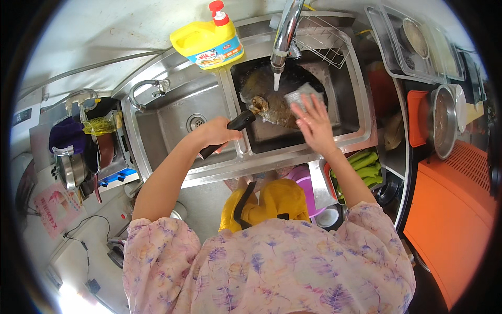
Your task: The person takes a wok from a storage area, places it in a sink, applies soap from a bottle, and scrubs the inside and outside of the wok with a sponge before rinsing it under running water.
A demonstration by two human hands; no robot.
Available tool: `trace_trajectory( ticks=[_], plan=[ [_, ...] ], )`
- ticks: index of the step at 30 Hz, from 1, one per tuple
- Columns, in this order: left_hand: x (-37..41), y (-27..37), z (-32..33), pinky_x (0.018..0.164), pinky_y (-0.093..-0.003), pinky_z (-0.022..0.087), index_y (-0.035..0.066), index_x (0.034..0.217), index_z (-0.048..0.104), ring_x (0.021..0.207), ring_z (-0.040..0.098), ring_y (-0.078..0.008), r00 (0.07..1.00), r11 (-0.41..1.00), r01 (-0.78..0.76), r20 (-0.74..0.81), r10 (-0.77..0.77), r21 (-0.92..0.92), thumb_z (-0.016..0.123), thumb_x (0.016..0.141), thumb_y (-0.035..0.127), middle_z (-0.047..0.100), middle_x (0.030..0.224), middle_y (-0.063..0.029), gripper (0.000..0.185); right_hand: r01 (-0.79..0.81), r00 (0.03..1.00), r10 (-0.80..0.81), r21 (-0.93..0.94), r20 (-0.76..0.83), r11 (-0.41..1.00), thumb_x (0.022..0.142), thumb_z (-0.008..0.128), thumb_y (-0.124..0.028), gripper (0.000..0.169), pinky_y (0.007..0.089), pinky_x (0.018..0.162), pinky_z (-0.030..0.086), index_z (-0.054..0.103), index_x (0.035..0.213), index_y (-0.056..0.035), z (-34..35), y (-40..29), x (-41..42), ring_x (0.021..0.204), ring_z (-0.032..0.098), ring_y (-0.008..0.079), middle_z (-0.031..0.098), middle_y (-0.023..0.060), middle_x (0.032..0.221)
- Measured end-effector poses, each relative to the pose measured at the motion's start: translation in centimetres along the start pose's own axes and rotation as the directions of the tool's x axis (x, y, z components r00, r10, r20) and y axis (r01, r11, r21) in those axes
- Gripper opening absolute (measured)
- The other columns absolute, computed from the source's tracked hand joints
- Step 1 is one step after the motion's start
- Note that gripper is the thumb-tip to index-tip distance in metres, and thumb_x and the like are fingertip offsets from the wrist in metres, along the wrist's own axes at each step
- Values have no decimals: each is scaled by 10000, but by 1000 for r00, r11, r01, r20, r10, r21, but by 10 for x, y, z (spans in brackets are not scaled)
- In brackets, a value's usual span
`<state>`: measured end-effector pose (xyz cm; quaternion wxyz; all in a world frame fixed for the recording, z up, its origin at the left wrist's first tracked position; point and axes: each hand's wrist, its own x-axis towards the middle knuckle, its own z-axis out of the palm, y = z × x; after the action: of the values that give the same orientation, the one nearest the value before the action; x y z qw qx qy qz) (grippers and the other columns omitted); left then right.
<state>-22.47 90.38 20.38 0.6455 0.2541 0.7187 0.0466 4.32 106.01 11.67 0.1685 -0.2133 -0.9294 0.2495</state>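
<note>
My left hand is closed around the black handle of a pan or wok, tilted inside the right basin of a steel double sink. Water runs from the chrome tap into the wet, brownish pan. Flat on a pale grey scrubbing pad or cloth lies my right hand, fingers spread, pressing it against the pan's right side. Whether the fingers grip the pad cannot be told. The pan's far rim is partly hidden in dark shadow.
A yellow detergent jug with a red pump stands behind the basins. A wire rack hangs at the back right corner. Left is a second basin with a curved tap. Green peppers lie below at right; a steel bowl stands farther right.
</note>
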Motion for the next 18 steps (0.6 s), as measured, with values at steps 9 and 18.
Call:
trace_trajectory(
  ticks=[9,18],
  plan=[
    [4,-3,58,697,-439,548,9,920,621,769,685,-351,886,828,81,-420,195,555,672,784,313,691,823,-183,337,241,954,-211,-126,211,962,864,612,-303,218,461,1085,315,713,1036,-215,96,-14,117,1261,449,287,601,13,1234],
    [31,-69,83,640,-468,528,46,949,548,713,667,-364,813,826,123,-533,234,550,685,804,326,677,772,-161,343,-573,711,539,-74,451,817,911,363,-454,498,444,1127,248,593,1267,-192,128,81,177,1342,393,322,528,120,1367]
  ],
)
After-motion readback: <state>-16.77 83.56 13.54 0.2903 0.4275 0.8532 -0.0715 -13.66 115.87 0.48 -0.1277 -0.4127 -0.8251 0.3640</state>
